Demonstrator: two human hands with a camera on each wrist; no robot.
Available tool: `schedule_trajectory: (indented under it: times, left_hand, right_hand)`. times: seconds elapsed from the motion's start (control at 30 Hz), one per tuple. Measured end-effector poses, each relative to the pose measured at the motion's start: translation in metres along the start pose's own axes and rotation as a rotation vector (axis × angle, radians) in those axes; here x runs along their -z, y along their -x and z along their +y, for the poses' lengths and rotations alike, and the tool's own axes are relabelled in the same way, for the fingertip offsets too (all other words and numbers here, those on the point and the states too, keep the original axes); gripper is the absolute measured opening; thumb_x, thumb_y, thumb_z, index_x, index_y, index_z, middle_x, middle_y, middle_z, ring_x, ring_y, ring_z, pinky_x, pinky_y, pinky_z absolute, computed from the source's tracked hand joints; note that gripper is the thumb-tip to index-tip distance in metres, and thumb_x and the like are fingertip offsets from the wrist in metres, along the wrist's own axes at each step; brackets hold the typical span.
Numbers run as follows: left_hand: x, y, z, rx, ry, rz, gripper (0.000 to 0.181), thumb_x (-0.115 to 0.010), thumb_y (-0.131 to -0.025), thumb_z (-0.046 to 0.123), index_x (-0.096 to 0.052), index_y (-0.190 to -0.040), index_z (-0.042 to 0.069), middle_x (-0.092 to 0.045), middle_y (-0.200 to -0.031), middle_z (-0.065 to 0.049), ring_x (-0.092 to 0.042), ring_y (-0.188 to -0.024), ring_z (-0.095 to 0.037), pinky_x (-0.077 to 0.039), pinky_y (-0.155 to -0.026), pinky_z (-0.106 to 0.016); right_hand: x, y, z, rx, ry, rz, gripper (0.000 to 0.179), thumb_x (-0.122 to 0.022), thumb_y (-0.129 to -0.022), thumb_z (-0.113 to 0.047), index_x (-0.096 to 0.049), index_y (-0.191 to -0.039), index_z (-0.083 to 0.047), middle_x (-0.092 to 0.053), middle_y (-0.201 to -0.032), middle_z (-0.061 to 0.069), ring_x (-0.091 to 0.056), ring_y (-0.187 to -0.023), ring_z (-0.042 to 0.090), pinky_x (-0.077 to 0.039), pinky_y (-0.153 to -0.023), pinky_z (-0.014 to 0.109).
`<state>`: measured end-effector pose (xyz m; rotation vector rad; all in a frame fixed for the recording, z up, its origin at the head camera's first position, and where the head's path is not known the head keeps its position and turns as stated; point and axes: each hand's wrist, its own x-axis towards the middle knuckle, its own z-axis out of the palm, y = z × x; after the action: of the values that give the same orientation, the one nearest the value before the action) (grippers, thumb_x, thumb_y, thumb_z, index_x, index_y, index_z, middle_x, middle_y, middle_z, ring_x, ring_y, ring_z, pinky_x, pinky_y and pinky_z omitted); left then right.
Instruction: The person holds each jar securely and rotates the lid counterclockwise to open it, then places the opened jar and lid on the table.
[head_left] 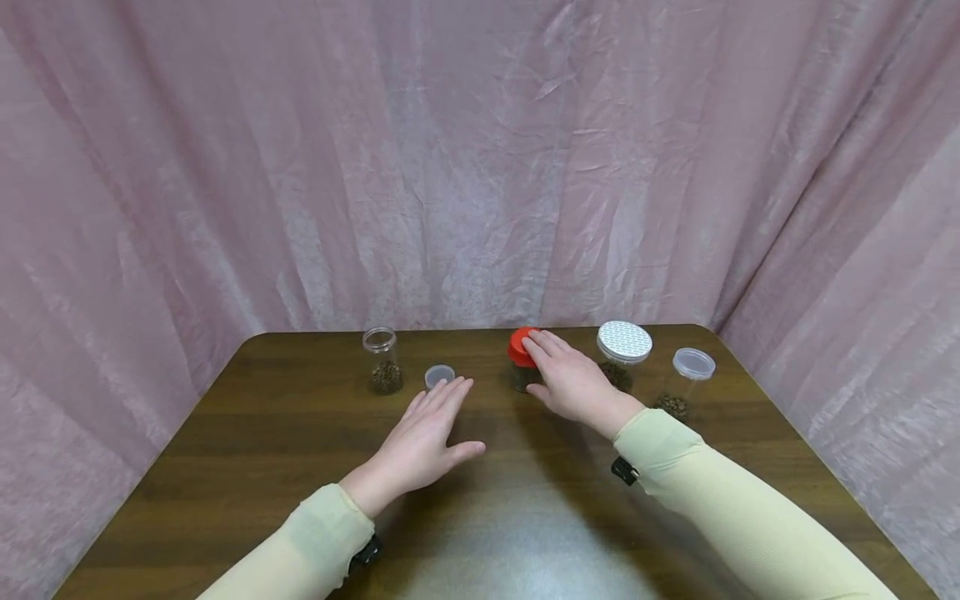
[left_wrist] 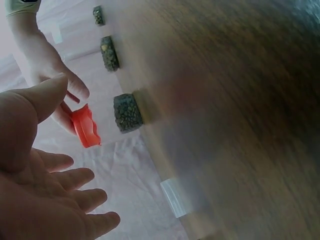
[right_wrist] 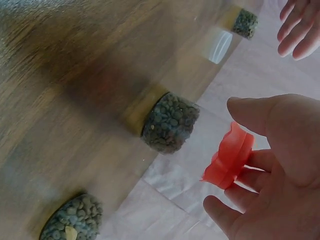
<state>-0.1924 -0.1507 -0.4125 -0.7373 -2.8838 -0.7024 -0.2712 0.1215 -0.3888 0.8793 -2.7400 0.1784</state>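
A red lid [head_left: 519, 346] with a wavy edge tops a clear jar [head_left: 521, 381] of small brown pellets. My right hand [head_left: 573, 379] reaches over it from the right, fingers extended against the lid. In the right wrist view the fingers lie behind the red lid [right_wrist: 230, 155] and the thumb stands apart from it. My left hand [head_left: 420, 446] hovers palm down, fingers straight and thumb spread, holding nothing. Just beyond its fingertips a small translucent lid [head_left: 439, 373] is on the table, partly hidden. Behind and left stands an uncovered clear jar [head_left: 386, 375] with pellets.
Right of my right hand stand a jar with a white patterned lid [head_left: 625, 341] and a jar with a translucent lid [head_left: 693, 363], both holding pellets. The brown wooden table [head_left: 247, 433] ends at a pink curtain [head_left: 480, 167].
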Motion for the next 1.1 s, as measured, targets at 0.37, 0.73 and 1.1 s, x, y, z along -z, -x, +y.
schedule_trajectory:
  times: [0.37,0.73,1.1]
  left_hand:
    - [0.001,0.001,-0.003,0.007,0.006,-0.009,0.092,-0.085,-0.1,0.04,-0.037,-0.17,0.004,-0.037,-0.175,-0.017,-0.028,-0.164,-0.041,-0.021,-0.131,-0.063]
    - [0.001,0.004,-0.007,0.017,0.02,-0.005,0.093,-0.086,-0.099,0.037,-0.037,-0.17,0.004,-0.041,-0.173,-0.017,-0.033,-0.162,-0.043,-0.022,-0.129,-0.066]
    - [-0.001,0.008,-0.01,0.017,0.042,-0.003,0.094,-0.088,-0.098,0.035,-0.037,-0.17,0.003,-0.042,-0.172,-0.017,-0.039,-0.16,-0.034,-0.023,-0.128,-0.069]
  right_hand:
    - [0.004,0.003,-0.007,0.004,-0.061,-0.039,0.079,-0.086,-0.098,-0.023,-0.048,-0.162,0.005,-0.048,-0.167,0.025,-0.044,-0.155,0.043,-0.04,-0.124,0.056]
    - [0.004,0.012,-0.018,0.091,-0.111,-0.008,0.077,-0.088,-0.097,-0.022,-0.052,-0.16,0.003,-0.051,-0.164,0.023,-0.048,-0.153,0.041,-0.045,-0.12,0.055]
    - [0.007,0.023,-0.031,0.151,-0.155,0.004,0.076,-0.089,-0.096,-0.023,-0.054,-0.158,0.002,-0.051,-0.164,0.021,-0.047,-0.154,0.04,-0.045,-0.12,0.055]
